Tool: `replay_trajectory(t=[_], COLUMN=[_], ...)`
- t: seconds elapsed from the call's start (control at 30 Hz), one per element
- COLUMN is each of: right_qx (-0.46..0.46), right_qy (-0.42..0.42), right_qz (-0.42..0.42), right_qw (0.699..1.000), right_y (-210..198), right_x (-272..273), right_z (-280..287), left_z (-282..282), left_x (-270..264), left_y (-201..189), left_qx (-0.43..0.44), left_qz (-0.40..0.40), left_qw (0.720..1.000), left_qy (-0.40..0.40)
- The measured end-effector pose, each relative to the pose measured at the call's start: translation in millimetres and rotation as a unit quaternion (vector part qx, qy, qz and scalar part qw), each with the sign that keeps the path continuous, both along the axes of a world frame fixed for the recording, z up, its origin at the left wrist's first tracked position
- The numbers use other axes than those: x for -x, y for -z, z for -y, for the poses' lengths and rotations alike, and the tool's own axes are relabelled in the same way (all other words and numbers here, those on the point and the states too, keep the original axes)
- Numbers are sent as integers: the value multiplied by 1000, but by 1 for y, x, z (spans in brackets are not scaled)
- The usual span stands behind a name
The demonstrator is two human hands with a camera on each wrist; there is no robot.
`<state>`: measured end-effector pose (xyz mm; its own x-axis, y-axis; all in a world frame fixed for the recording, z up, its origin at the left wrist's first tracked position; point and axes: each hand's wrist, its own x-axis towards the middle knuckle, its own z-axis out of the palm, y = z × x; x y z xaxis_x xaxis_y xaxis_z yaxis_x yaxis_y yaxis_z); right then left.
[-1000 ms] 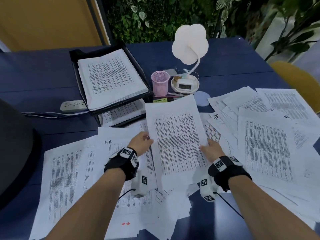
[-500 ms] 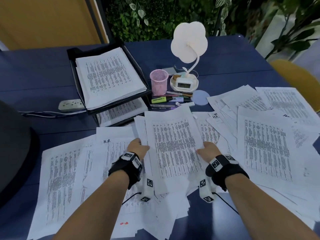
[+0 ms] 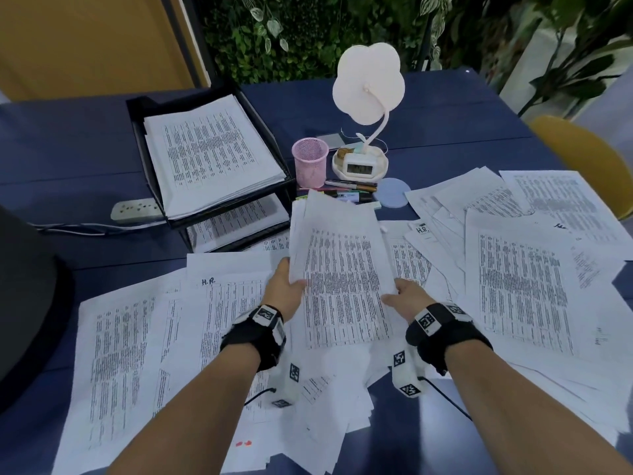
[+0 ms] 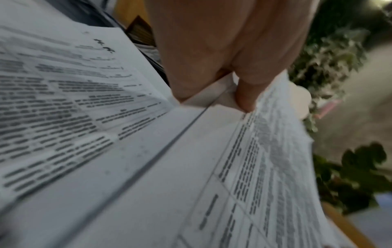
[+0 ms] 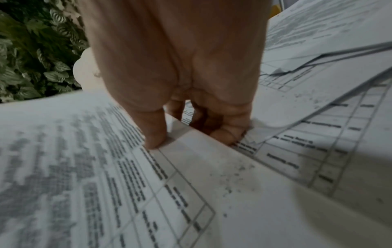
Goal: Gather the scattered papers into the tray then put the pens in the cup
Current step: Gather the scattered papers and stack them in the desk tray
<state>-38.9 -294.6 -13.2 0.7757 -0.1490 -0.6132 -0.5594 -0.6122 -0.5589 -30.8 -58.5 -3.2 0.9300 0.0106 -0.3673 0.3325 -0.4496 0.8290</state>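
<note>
Both hands hold a stack of printed papers (image 3: 342, 265) raised over the desk, its far end tilted up. My left hand (image 3: 286, 291) grips the stack's left edge, thumb on top (image 4: 246, 94). My right hand (image 3: 404, 296) grips the right edge, thumb pressing the top sheet (image 5: 155, 134), fingers curled under. More loose papers (image 3: 520, 279) cover the desk right and left (image 3: 120, 354). The black two-tier tray (image 3: 140, 132) at back left carries a paper pile. A pink mesh cup (image 3: 310, 162) stands beside it, with several pens (image 3: 352, 188) lying just behind the stack's far end.
A white flower-shaped lamp with a small clock (image 3: 359, 166) stands right of the cup, a round blue coaster (image 3: 394, 197) next to it. A power strip (image 3: 137, 209) and cable lie left of the tray. A dark object (image 3: 27, 303) fills the left edge; a yellow chair (image 3: 582, 159) sits at right.
The stack dipped toward the desk half a second ago, and now both hands have lifted it again, squeezed narrower, its far end covering part of the pens.
</note>
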Motion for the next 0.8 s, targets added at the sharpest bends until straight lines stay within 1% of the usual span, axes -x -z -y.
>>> replay_trajectory(t=[0.1, 0.2, 0.27, 0.33, 0.43, 0.53, 0.63, 0.7, 0.8], right_qx=[-64, -153, -201, -230, -239, -249, -248, -245, -235], right_qy=[79, 151, 160, 161, 155, 172, 170, 168, 175], right_qz=[68, 124, 133, 157, 210, 277, 350, 367, 362], right_qw=[993, 969, 957, 947, 935, 912, 887, 881, 885], right_y=[0, -12, -22, -31, -48, -67, -82, -86, -82], right_x=[-1, -6, -10, -16, -24, -28, -30, -31, -33], right_z=[1, 2, -2, -6, -15, -21, -25, -26, -23], left_z=[-13, -18, -16, -7, 4, 10, 13, 13, 8], left_x=[-4, -12, -16, -18, -23, -27, -29, -30, -31], left_y=[-9, -20, -28, -36, -48, -67, -84, -88, -85], left_qx=[83, 154, 191, 191, 170, 173, 188, 201, 208], left_qz=[5, 6, 12, 38, 105, 167, 218, 214, 199], left_qw=[996, 987, 979, 979, 978, 967, 954, 951, 951], left_qy=[-37, -56, -65, -54, -57, -87, -87, -95, -110])
